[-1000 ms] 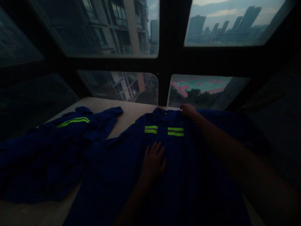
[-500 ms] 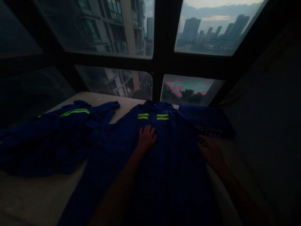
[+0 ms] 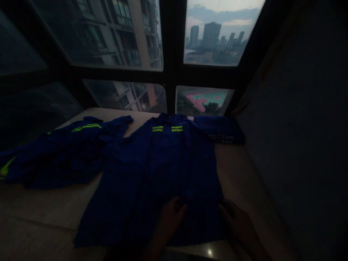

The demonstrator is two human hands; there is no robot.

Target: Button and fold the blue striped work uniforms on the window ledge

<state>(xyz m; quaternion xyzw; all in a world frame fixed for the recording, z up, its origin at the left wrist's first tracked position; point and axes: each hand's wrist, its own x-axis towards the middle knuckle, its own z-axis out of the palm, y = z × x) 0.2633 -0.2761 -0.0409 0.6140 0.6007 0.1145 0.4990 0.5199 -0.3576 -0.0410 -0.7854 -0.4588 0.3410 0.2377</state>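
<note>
A dark blue jacket (image 3: 163,159) with paired yellow-green stripes on its chest lies spread out, collar toward the window. My left hand (image 3: 172,214) is over its lower front, the thumb and fingers curled toward each other. At the jacket's lower right edge is my right hand (image 3: 232,214), its thumb and fingers bent around the border. The dim light hides whether either hand pinches any cloth.
A second blue garment (image 3: 65,156) with yellow-green stripes lies crumpled on the left of the pale surface (image 3: 46,214). A folded blue item (image 3: 223,130) with white lettering sits at the back right. Dark-framed windows (image 3: 170,76) stand behind, a wall (image 3: 293,145) at the right.
Both my hands have moved down from the jacket's chest and right side to its lower part. The view has shifted, and the jacket's bottom edge now shows.
</note>
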